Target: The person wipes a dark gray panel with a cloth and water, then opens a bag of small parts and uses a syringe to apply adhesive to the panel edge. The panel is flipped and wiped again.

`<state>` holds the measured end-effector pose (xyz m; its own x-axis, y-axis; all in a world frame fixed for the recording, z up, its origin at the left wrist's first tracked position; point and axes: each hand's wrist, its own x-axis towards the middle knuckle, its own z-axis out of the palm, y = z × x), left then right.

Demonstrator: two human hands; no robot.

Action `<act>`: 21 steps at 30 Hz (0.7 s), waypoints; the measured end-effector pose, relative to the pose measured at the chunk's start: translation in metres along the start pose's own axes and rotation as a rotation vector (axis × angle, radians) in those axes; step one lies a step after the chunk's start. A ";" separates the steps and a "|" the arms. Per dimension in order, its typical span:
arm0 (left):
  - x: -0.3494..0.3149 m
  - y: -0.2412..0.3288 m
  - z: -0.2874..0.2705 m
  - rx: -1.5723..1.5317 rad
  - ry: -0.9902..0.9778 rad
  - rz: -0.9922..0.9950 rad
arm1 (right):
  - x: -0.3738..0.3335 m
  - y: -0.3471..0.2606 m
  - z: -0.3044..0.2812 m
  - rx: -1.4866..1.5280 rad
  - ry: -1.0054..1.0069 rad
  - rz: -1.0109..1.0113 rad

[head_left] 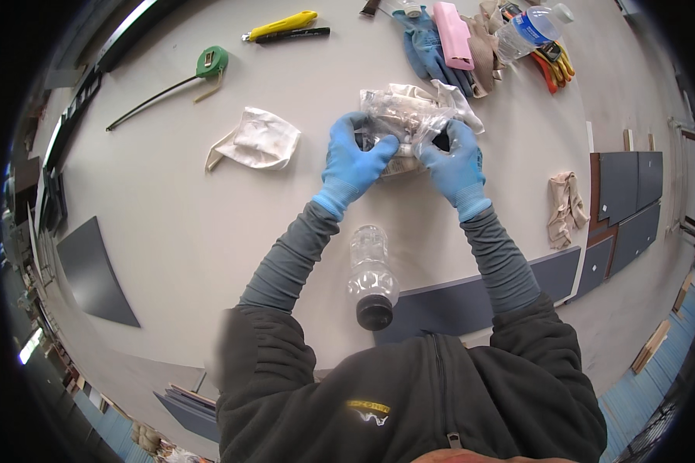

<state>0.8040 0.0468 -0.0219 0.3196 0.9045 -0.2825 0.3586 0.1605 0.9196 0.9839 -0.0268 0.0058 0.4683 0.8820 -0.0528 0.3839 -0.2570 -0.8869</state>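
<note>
Both my hands wear blue gloves with dark fingertips and hold a crumpled clear plastic bag (409,122) above the table. My left hand (355,158) grips its left side, fingers curled in and thumb pointing inward. On its right side my right hand (454,160) pinches the plastic, fingers bent. What is inside the bag is hard to make out. Whitish cloth (462,104) shows behind it and at its right. Closer to me, a clear bottle (369,258) with a black cap lies on its side. A folded white cloth (264,140) lies left of my left hand.
The white table (177,193) carries a green tape measure (211,62), yellow cutter (289,25), black marker (292,35), blue gloves (421,46), pink case (452,35), water bottle (534,31) and beige cloth (565,208). Dark grey panels (455,305) lie along its near edge.
</note>
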 end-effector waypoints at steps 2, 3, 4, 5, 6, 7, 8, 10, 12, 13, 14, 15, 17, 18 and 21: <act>-0.001 -0.007 0.001 -0.043 -0.003 0.044 | 0.001 0.004 -0.002 0.092 -0.020 0.069; 0.000 -0.011 0.002 -0.080 -0.007 0.084 | 0.002 0.005 -0.003 0.125 -0.023 0.099; 0.001 -0.016 0.002 -0.116 -0.011 0.123 | 0.002 0.007 -0.005 0.150 -0.053 0.112; 0.002 -0.019 0.002 -0.141 -0.021 0.135 | 0.004 0.008 -0.005 0.153 -0.050 0.165; 0.003 -0.022 0.002 -0.166 -0.031 0.149 | 0.003 0.009 -0.007 0.306 -0.074 0.166; 0.004 -0.025 0.002 -0.189 -0.039 0.171 | 0.004 0.010 -0.008 0.299 -0.084 0.167; 0.005 -0.026 0.002 -0.191 -0.049 0.168 | 0.004 0.011 -0.010 0.296 -0.086 0.158; 0.006 -0.026 0.000 -0.189 -0.066 0.179 | 0.006 0.012 -0.012 0.269 -0.098 0.147; 0.007 -0.025 -0.004 -0.291 -0.107 0.123 | 0.010 0.013 -0.015 0.224 -0.119 0.144; 0.007 -0.024 -0.006 -0.340 -0.127 0.104 | 0.011 0.012 -0.016 0.198 -0.129 0.127; 0.008 -0.023 -0.008 -0.336 -0.129 0.089 | 0.013 0.011 -0.016 0.174 -0.139 0.109; 0.010 -0.023 -0.010 -0.331 -0.132 0.081 | 0.013 0.010 -0.017 0.117 -0.112 0.140; 0.013 -0.024 -0.012 -0.325 -0.119 0.066 | 0.011 0.005 -0.018 0.103 -0.200 0.049; 0.015 -0.025 -0.012 -0.324 -0.102 0.059 | 0.009 0.002 -0.018 0.079 -0.223 0.028; 0.017 -0.025 -0.012 -0.288 -0.071 0.055 | -0.006 -0.010 -0.019 0.248 -0.228 -0.030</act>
<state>0.7901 0.0633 -0.0465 0.3963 0.8865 -0.2388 0.0785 0.2264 0.9709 0.9926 -0.0374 0.0242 0.2587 0.9606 -0.1017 0.1763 -0.1504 -0.9728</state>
